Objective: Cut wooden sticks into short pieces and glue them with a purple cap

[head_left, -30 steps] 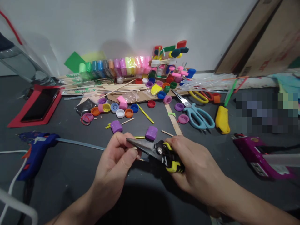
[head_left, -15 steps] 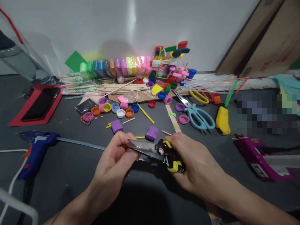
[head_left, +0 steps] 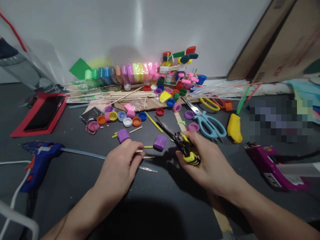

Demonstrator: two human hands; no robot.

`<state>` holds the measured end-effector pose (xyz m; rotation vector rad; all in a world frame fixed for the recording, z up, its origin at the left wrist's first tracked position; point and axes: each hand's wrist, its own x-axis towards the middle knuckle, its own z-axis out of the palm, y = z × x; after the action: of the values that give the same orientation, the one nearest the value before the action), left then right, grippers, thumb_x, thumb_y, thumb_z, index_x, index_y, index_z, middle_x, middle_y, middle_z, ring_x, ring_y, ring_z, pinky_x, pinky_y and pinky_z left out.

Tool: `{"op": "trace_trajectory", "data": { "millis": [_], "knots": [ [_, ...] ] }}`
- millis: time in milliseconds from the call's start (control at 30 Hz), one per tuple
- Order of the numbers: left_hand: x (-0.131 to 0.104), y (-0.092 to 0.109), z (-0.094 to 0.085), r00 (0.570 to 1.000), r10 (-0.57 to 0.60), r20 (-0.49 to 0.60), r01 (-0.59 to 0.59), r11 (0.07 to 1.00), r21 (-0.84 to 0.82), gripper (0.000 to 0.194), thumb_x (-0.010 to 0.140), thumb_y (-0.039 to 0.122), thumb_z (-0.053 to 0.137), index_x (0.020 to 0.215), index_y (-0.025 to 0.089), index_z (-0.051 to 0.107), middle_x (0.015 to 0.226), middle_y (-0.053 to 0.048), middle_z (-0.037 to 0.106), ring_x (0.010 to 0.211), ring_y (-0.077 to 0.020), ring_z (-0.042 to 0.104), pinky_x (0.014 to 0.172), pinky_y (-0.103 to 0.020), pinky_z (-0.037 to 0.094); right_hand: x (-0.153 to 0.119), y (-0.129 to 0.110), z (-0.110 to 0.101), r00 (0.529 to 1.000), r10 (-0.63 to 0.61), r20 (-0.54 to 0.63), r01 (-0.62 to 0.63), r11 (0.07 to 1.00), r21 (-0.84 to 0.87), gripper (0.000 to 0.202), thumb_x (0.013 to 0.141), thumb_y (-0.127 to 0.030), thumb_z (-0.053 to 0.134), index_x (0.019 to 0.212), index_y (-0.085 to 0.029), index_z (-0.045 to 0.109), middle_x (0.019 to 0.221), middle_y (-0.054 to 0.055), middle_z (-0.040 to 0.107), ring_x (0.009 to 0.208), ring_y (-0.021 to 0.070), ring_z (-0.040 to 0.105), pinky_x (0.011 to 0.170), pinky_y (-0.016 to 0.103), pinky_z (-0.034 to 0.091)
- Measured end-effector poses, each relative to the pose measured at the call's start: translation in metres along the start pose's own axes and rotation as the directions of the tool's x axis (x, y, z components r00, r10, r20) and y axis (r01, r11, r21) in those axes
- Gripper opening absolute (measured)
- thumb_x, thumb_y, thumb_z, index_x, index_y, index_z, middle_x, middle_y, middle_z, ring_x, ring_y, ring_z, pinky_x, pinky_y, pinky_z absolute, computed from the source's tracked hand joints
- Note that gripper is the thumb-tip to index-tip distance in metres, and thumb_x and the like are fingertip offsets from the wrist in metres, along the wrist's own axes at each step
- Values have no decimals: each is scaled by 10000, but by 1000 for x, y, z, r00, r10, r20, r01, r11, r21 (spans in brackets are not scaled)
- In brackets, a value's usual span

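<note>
Here, the right hand [head_left: 210,161] has its grip clamped on the yellow-and-black handles of the shears [head_left: 179,138], whose blades point forward and to the left above the surface [head_left: 155,196]. The left hand [head_left: 121,163] has its grip pinched together on a short wooden stick [head_left: 139,151], its pale end showing at the thumb and fingers. A second wooden stick [head_left: 150,157] juts out just beside them; whether it is held or lying down, I cannot tell. A purple piece [head_left: 160,142] rests between the hands, slightly beyond them, near a yellow stick [head_left: 148,147]. Leftward lies a blue glue gun [head_left: 41,160], and blue-handled scissors [head_left: 208,124] lie beyond the right hand.
</note>
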<state>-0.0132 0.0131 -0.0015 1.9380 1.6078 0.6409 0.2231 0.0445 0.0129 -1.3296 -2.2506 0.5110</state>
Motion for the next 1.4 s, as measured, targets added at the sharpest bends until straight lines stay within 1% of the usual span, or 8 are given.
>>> {"op": "trace_trajectory", "data": {
  "millis": [133, 300, 367, 467, 700, 900, 1167, 1400],
  "knots": [
    [6, -1, 5, 981, 11, 192, -64, 960, 272, 164, 963, 234, 465, 943, 195, 623, 885, -41, 608, 823, -223, 583, 726, -341, 400, 0, 1, 0, 1000, 22, 2, -22, 999, 25, 266, 779, -192, 605, 1034, -205, 532, 908, 33, 626, 783, 202, 606, 695, 315, 459],
    [7, 4, 6, 962, 27, 272, -118, 939, 323, 203, 956, 180, 410, 890, 174, 601, 869, -51, 597, 805, -226, 568, 710, -353, 390, -2, -1, 0, 1000, 6, 19, -7, 1000, 29, 252, 767, -187, 605, 1008, -200, 533, 882, 32, 610, 770, 202, 592, 680, 316, 454],
    [6, 5, 2, 966, 41, 256, -101, 969, 224, 148, 940, 194, 451, 901, 180, 593, 876, -38, 599, 810, -212, 562, 724, -346, 390, -2, -1, 0, 1000, 10, 29, -11, 1000, 29, 258, 763, -183, 605, 1010, -199, 531, 877, 33, 607, 767, 204, 587, 678, 319, 454],
    [2, 6, -7, 977, -18, 211, 57, 982, -182, 108, 938, 266, 501, 880, 202, 566, 813, 14, 553, 728, -144, 513, 670, -281, 385, -1, -2, 0, 997, 9, 81, -12, 999, 36, 263, 760, -184, 599, 1014, -195, 530, 875, 42, 608, 777, 217, 582, 680, 332, 455],
    [-9, 12, -11, 936, -50, 348, 313, 565, -764, 264, 997, 446, 410, 891, 211, 467, 754, 50, 401, 578, -74, 315, 500, -198, 272, -1, -9, 1, 982, -67, 179, 60, 997, 45, 284, 748, -155, 561, 1030, -176, 535, 909, 78, 637, 818, 244, 595, 701, 360, 470],
    [-9, 19, -2, 905, -5, 426, 418, 203, -886, 267, 965, 442, 502, 838, 220, 424, 654, 87, 269, 495, -49, 183, 424, -146, 137, -3, -12, 0, 981, -105, 160, 97, 993, 62, 287, 726, -134, 551, 1007, -183, 517, 896, 77, 627, 803, 238, 579, 694, 353, 465],
    [-6, 19, 3, 917, -14, 398, 398, 17, -917, 273, 864, 427, 673, 841, 221, 495, 595, 101, 253, 456, -37, 152, 398, -127, 136, -5, -13, 1, 982, -115, 149, 107, 992, 60, 269, 725, -154, 547, 994, -160, 536, 881, 89, 605, 788, 246, 542, 669, 361, 447],
    [-8, 18, 5, 929, -30, 368, 368, -18, -930, 254, 831, 402, 720, 816, 206, 557, 568, 99, 233, 459, -40, 137, 405, -130, 153, -7, -15, 2, 980, -174, 101, 173, 985, 18, 289, 706, -134, 534, 994, -163, 527, 880, 96, 605, 779, 245, 534, 656, 358, 448]
  ]
}}
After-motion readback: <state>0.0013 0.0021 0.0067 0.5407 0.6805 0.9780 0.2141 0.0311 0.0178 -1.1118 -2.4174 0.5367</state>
